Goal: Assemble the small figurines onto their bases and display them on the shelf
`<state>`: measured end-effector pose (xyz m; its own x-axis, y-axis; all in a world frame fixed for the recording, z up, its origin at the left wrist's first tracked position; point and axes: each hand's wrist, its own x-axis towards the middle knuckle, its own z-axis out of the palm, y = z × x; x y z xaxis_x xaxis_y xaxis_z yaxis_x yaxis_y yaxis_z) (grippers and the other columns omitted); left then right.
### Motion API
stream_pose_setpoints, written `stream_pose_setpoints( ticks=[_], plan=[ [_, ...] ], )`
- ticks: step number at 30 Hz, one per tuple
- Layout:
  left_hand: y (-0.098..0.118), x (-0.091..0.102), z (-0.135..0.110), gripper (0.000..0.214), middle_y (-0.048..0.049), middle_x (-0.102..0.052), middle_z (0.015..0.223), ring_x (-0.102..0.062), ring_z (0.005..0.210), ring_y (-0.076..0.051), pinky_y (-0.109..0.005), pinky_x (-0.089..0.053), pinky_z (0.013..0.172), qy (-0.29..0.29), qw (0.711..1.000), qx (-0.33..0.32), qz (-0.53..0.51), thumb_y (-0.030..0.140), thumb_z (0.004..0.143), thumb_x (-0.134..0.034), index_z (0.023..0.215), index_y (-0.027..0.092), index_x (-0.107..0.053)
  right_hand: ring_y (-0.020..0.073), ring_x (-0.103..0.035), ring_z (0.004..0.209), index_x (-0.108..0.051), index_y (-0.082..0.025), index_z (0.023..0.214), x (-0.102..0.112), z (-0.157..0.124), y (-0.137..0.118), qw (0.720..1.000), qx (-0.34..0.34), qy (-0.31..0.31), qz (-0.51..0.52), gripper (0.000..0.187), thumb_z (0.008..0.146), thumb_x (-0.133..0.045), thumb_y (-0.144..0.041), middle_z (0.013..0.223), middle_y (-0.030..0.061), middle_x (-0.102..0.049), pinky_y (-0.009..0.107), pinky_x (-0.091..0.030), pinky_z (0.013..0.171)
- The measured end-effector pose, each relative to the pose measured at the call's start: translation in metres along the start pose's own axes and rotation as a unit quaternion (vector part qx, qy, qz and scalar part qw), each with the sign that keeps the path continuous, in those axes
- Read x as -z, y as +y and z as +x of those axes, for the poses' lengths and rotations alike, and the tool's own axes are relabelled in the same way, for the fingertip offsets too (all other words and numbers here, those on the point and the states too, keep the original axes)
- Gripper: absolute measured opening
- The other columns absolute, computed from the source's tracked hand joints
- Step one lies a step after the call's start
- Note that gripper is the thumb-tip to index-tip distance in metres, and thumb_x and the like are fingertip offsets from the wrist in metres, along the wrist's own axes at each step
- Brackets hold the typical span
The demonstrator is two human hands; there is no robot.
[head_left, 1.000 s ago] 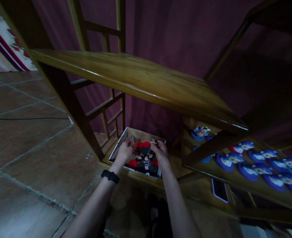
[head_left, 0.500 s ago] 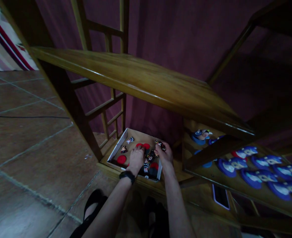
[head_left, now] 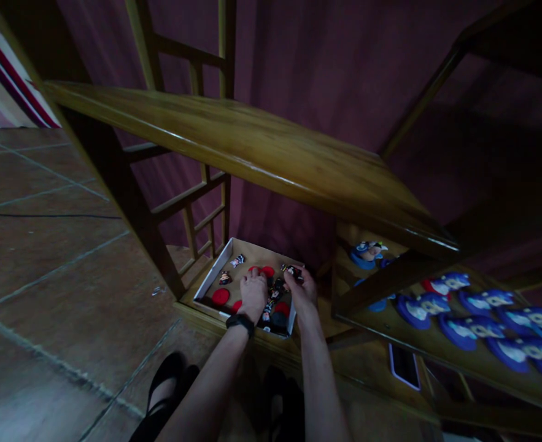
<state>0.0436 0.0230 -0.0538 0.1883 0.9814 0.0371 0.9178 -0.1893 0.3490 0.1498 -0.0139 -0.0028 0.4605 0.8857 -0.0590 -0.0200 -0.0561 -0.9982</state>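
Note:
A shallow cardboard box (head_left: 212, 277) with white sides holds several small cartoon figurines and round red and dark discs. My left hand (head_left: 253, 293), with a black watch on its wrist, reaches into its middle. Its fingers are slightly apart and lie at the edge of a red disc (head_left: 267, 271); the fingertips are partly hidden. At the box's right side, my right hand (head_left: 304, 293) has thumb and fingers closed on a dark figurine (head_left: 291, 269). More figurines (head_left: 276, 290) lie between my hands. Another figurine (head_left: 238, 260) and a red disc (head_left: 221, 297) lie to the left.
A wooden shelf board (head_left: 234, 138) crosses above the box, with a slanted post (head_left: 130, 202) at left. On the right-hand shelf stand several blue-based figures (head_left: 473, 331). A phone (head_left: 404, 366) lies below them. My shoes (head_left: 167, 374) are on the tiled floor.
The view has shifted slightly, so most things sit a little further left. My left hand has moved slightly right within the box. My right hand stays closed on the figurine.

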Motion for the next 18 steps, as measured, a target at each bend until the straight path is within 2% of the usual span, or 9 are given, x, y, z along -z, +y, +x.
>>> stream_pose_setpoints(
  ticks=[4, 7, 13, 16, 18],
  plan=[
    [0.0, 0.001, 0.001, 0.025, -0.0194, -0.053, 0.11, -0.048, 0.102, -0.032, -0.045, -0.029, 0.087, -0.004, 0.999, 0.016, -0.029, 0.015, 0.073, -0.05, 0.095, 0.013, -0.059, 0.0142, -0.058, 0.065, -0.06, -0.02, 0.092, 0.003, 0.001, 0.001, 1.0, -0.006, -0.004, -0.004, 0.037, 0.061, -0.063, -0.039, 0.084, 0.0033, -0.065, 0.025, -0.049, 0.056],
    [0.001, 0.001, 0.001, 0.03, -0.0211, -0.053, 0.108, -0.05, 0.1, -0.031, -0.046, -0.029, 0.088, 0.0, 0.999, 0.024, -0.039, 0.014, 0.073, -0.048, 0.102, 0.011, -0.056, 0.0139, -0.057, 0.065, -0.059, -0.019, 0.091, 0.002, 0.0, -0.001, 1.0, -0.014, -0.008, 0.003, 0.037, 0.06, -0.063, -0.039, 0.082, 0.0028, -0.064, 0.025, -0.049, 0.056],
    [0.005, -0.002, -0.005, 0.04, -0.0196, -0.057, 0.102, -0.051, 0.101, -0.029, -0.043, -0.03, 0.089, 0.029, 0.998, -0.008, -0.06, 0.007, 0.073, -0.043, 0.113, 0.01, -0.048, 0.0128, -0.056, 0.063, -0.06, -0.019, 0.089, -0.001, -0.004, -0.009, 1.0, -0.001, -0.009, 0.015, 0.034, 0.061, -0.064, -0.038, 0.078, 0.0017, -0.063, 0.023, -0.048, 0.053],
    [0.005, 0.007, -0.004, 0.039, -0.0158, -0.06, 0.092, -0.053, 0.097, -0.027, -0.041, -0.033, 0.088, 0.028, 0.987, 0.009, -0.16, 0.007, 0.072, -0.046, 0.111, 0.013, -0.051, 0.0131, -0.057, 0.063, -0.06, -0.018, 0.087, 0.002, -0.003, -0.011, 1.0, -0.001, -0.012, 0.014, 0.035, 0.059, -0.065, -0.039, 0.077, 0.0016, -0.063, 0.023, -0.048, 0.053],
    [0.005, 0.019, -0.002, 0.033, -0.0107, -0.061, 0.086, -0.056, 0.09, -0.023, -0.036, -0.039, 0.082, 0.022, 0.951, 0.05, -0.305, 0.008, 0.072, -0.049, 0.103, 0.016, -0.054, 0.0128, -0.057, 0.061, -0.06, -0.018, 0.085, 0.005, -0.001, -0.013, 1.0, -0.008, -0.011, 0.019, 0.036, 0.059, -0.065, -0.042, 0.075, 0.0013, -0.063, 0.023, -0.048, 0.051]
  ],
)
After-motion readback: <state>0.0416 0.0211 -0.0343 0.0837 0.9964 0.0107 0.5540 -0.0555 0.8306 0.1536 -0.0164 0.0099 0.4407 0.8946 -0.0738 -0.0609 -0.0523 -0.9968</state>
